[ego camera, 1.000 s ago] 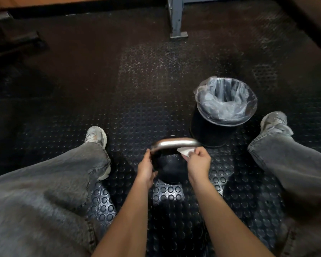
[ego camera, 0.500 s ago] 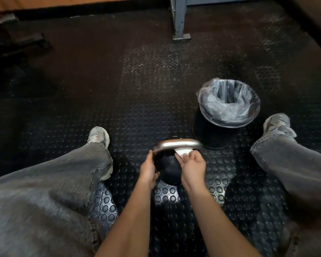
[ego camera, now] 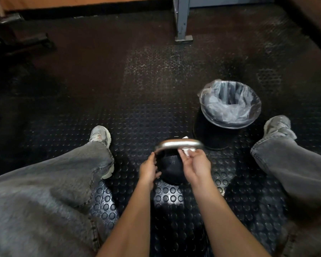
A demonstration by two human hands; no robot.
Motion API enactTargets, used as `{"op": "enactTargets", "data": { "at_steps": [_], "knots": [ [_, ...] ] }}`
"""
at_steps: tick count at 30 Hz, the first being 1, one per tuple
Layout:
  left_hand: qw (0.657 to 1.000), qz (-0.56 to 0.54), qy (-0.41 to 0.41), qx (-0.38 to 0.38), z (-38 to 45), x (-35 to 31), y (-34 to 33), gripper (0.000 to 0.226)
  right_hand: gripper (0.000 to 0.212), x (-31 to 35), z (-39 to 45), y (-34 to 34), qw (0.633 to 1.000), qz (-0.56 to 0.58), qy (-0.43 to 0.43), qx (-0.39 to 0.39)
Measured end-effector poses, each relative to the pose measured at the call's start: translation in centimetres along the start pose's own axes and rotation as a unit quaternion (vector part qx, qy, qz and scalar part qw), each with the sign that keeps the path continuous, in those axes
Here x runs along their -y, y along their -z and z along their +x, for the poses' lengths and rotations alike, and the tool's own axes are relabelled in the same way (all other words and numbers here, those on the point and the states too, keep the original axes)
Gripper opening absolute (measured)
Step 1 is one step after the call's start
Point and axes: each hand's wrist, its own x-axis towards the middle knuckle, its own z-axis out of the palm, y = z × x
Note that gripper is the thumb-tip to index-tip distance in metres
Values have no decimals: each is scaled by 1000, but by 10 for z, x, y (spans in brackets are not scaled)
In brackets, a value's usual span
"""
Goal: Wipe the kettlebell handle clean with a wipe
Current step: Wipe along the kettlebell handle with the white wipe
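Observation:
A black kettlebell (ego camera: 170, 167) stands on the studded rubber floor between my feet, its silver handle (ego camera: 176, 144) arching over the top. My right hand (ego camera: 195, 166) pinches a white wipe (ego camera: 187, 151) against the right half of the handle; a corner of the wipe shows above the bar. My left hand (ego camera: 148, 168) holds the left side of the kettlebell's body, fingers curled round it just below the handle's left end.
A black bin (ego camera: 211, 134) lined with a clear plastic bag stands just right of the kettlebell. My legs in grey jeans and pale shoes (ego camera: 100, 135) flank it. A grey metal post (ego camera: 183, 19) rises at the back; dark equipment (ego camera: 20, 41) sits far left.
My right hand has worked the wipe along the handle and now wraps it over the bar, so a corner shows above. The left hand stays on the kettlebell's side.

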Motion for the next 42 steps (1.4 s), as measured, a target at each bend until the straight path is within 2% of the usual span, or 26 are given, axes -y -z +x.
{"op": "enactTargets", "data": {
  "at_steps": [2,5,7,9,12,15,18,20,22,23,25,27,28,29,30,31,32,36,39,40,42],
  "knots": [
    [1000,5,7,19,-9,-1,2,36,36,-10,-4,3,990,-128,33,44],
    [990,18,23,137,-21,-3,3,37,44,-15,-1,13,939,-327,64,89],
    [976,-3,31,215,-26,-5,-1,43,48,-10,-4,11,903,-409,66,116],
    [969,-34,31,241,-30,-7,-5,46,47,-4,-5,9,886,-441,54,133],
    [971,-60,19,232,-30,-11,-8,44,41,5,-6,11,870,-463,43,163],
    [974,-77,22,211,-31,-14,-9,38,35,15,-4,15,849,-505,49,145],
    [985,-70,61,148,-31,-13,-15,30,23,32,6,22,859,-506,34,67],
    [978,-151,97,104,-33,-11,-24,29,10,43,17,32,877,-475,55,-35],
    [950,-279,124,70,-34,-12,-36,31,18,49,30,45,870,-470,92,-117],
    [939,-317,122,46,-36,-14,-41,32,25,50,35,50,863,-477,99,-129],
    [912,-388,130,-1,-40,-18,-46,33,42,48,40,53,864,-484,91,-109],
    [863,-483,149,-16,-33,-23,-45,37,52,46,42,52,863,-494,72,-75],
    [864,-478,155,-36,-31,-21,-41,39,57,45,43,51,854,-513,62,-60],
    [900,-403,127,-105,-36,-29,-39,41,62,45,45,50,842,-535,54,-47],
    [928,-351,75,-99,-48,-36,-46,41,65,43,47,51,832,-551,46,-36],
    [937,-332,57,-93,-49,-30,-48,35,68,42,50,53,830,-556,38,-29],
    [933,-353,49,-57,-51,-29,-51,29,71,41,51,53,832,-554,32,-21],
    [926,-376,25,-22,-55,-30,-75,18,66,39,48,54,843,-538,30,-3],
    [899,-436,48,-7,-56,-27,-86,24,61,40,47,57,855,-518,33,12],
    [883,-463,77,-3,-61,-29,-85,22,60,40,48,59,858,-513,33,15],
    [881,-466,76,38,-59,-25,-75,21,60,40,48,60,859,-510,33,15]
  ]
}}
